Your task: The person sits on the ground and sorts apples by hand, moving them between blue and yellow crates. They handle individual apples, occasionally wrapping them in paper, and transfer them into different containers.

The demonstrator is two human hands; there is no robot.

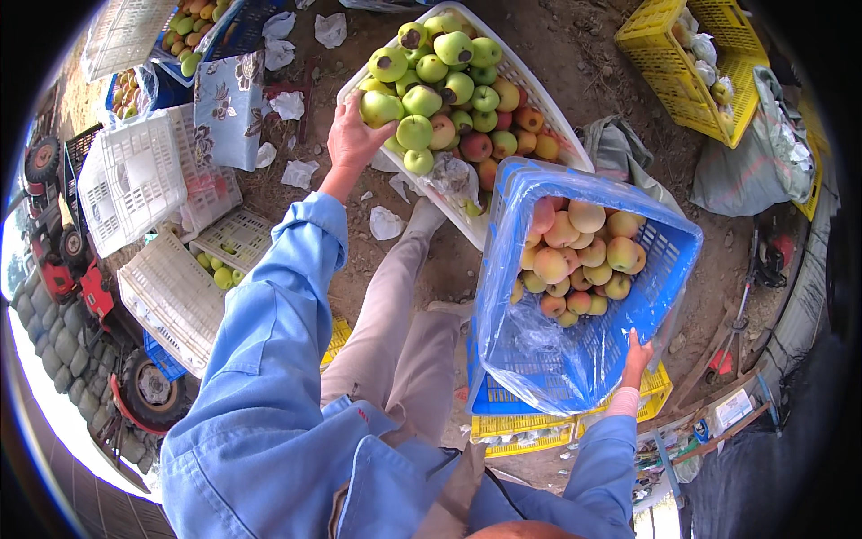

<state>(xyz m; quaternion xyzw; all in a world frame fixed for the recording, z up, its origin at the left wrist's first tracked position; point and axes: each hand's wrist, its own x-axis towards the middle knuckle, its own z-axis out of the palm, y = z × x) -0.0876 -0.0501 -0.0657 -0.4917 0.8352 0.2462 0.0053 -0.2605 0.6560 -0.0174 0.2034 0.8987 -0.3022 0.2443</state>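
Note:
My left hand (357, 136) has its fingers and thumb around a green apple (381, 108) at the near left corner of a white plastic crate (549, 118). Green apples, several with dark rotten patches, fill much of that crate, with redder ones (477, 147) toward its right. A crumpled plastic bag (452, 178) lies among them. My right hand (636, 357) grips the near right rim of a tilted blue plastic crate (586, 377). Clear plastic film (539, 343) lines this crate, and yellow-pink apples (552, 266) are heaped in its far part.
White crates (135, 175) and a flowered cloth-like sheet (227, 111) stand at left. Yellow crates are at the far right (687, 74) and under the blue crate (522, 428). A woven sack (751, 162) sits at right. Crumpled paper (387, 224) litters the dirt around my feet.

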